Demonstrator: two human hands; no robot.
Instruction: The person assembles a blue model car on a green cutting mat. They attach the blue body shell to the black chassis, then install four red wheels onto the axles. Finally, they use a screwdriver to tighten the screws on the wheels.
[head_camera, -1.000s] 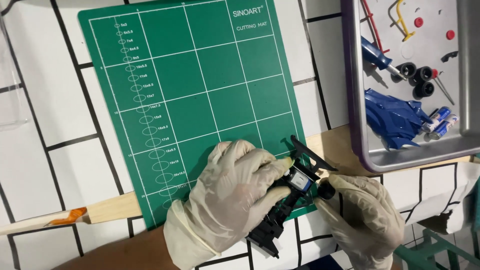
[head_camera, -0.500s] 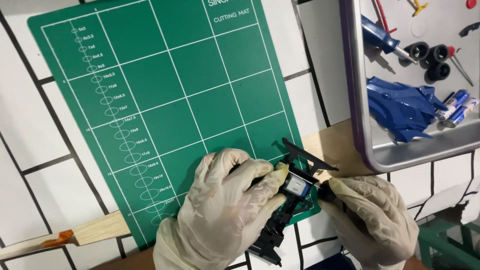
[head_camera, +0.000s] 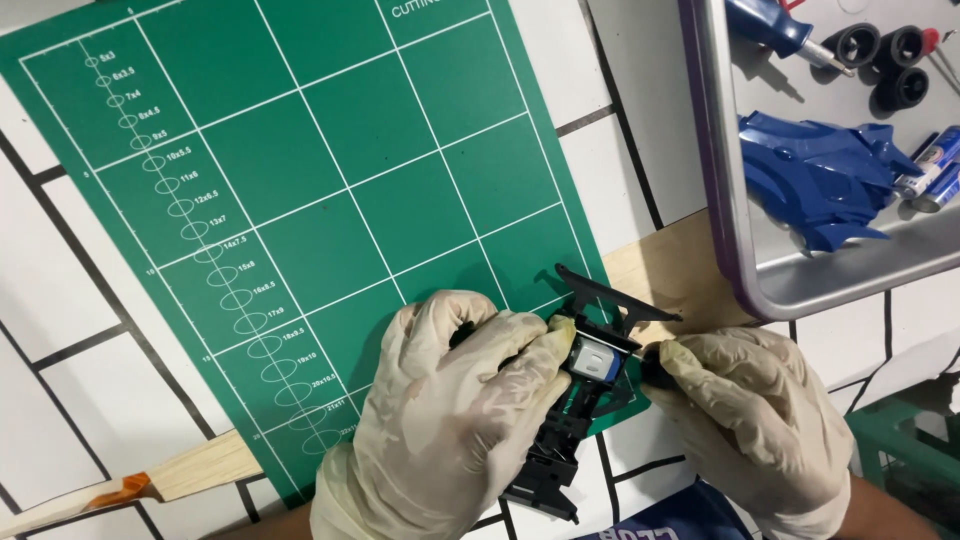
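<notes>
Below, gloved left hand (head_camera: 450, 420) gripping black chassis (head_camera: 572, 400), green mat (head_camera: 300, 180) beneath

Your desk (head_camera: 70, 300) is white with black lines. On it lie a green cutting mat (head_camera: 300, 200), a thin wooden strip (head_camera: 190, 470) running beneath the mat, and a metal tray (head_camera: 800, 290) far right.
</notes>
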